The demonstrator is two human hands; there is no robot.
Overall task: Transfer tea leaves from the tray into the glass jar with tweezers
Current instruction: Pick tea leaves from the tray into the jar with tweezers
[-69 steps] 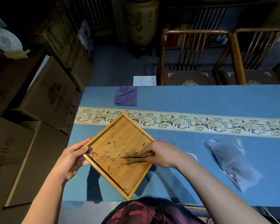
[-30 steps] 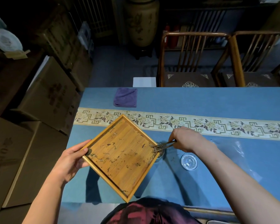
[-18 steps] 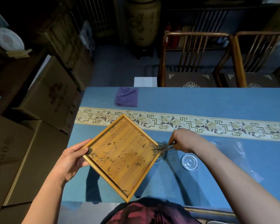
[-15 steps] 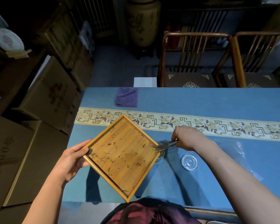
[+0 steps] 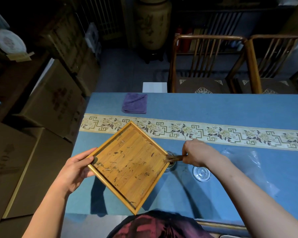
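Cardboard boxes (image 5: 46,103) stack on the floor left of the blue-clothed table (image 5: 213,107). Above its near left part, the left hand (image 5: 74,170) pinches the bamboo tray (image 5: 129,165) by a corner, scattered tea leaves (image 5: 113,167) inside. Right of the tray, the right hand (image 5: 194,153) squeezes tweezers (image 5: 174,158) over the glass jar (image 5: 170,162); farther right lies a lid (image 5: 201,173). Two wooden chairs (image 5: 205,66) stand beyond the table.

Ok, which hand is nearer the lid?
Right. The right hand holds tweezers just left of the lid; the left hand grips the tray far across.
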